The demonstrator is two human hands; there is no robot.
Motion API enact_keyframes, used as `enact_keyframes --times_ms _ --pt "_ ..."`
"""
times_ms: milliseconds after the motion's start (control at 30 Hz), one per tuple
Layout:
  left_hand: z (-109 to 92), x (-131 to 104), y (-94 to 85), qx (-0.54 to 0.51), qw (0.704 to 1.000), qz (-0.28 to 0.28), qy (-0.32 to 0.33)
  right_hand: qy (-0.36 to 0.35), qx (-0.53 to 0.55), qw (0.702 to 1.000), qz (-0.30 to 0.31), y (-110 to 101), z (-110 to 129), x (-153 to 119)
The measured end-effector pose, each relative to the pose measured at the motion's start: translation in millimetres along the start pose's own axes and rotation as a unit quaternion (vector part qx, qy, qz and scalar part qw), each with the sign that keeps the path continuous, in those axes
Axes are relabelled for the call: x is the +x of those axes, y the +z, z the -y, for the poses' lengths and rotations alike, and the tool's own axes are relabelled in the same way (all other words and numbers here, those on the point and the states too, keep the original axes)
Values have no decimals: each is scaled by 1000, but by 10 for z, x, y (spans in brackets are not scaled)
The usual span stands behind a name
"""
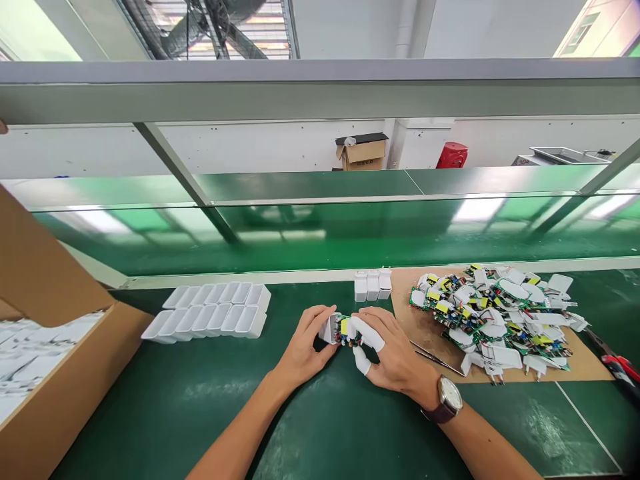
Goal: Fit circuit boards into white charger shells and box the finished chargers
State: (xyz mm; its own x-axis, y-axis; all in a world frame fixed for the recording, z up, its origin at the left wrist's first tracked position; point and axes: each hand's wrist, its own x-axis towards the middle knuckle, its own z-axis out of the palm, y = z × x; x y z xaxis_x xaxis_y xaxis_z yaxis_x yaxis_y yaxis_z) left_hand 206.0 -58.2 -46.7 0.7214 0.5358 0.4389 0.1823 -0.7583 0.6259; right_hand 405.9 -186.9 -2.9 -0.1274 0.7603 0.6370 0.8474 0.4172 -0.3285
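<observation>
Above the green tabletop, my left hand point(303, 350) pinches a white plastic piece point(329, 329) between thumb and fingers. Against its right side sits a small circuit board point(350, 332) with a yellow component, gripped by my right hand point(397, 357). White finger covers wrap my right thumb and a finger. How far the board goes into the white piece, I cannot tell. Tweezers point(437, 359) lie just right of my right hand. Beyond it, a heap of circuit boards with white plastic parts point(500, 313) covers a brown cardboard sheet point(407, 293).
Two rows of white plastic housings point(210, 313) stand at left, with a smaller group of white housings point(373, 285) at the back middle. An open carton point(75, 380) of white parts is far left. Red-handled pliers point(620, 367) lie far right. A metal rail point(320, 73) crosses overhead.
</observation>
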Motion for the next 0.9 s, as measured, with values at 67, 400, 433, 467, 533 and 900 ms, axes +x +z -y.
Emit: enact_keyframes --times_ms 67,400,433,467,533,900 --pt "7 -3 1 1 1000 0 -4 6 -2 1000 0 10 -3 -11" --pt "22 1 12 -1 1000 1 18 -1 -29 999 16 6 0 -6" --pt "19 3 15 -1 1000 1 24 -2 -32 999 17 10 0 -7" --pt "15 4 18 -1 1000 1 29 -4 -34 999 18 14 1 -7" --pt "7 6 25 1 999 -1 39 -10 -37 999 17 16 5 -3" --pt "-24 19 29 12 998 -6 59 -12 -49 999 13 14 12 22"
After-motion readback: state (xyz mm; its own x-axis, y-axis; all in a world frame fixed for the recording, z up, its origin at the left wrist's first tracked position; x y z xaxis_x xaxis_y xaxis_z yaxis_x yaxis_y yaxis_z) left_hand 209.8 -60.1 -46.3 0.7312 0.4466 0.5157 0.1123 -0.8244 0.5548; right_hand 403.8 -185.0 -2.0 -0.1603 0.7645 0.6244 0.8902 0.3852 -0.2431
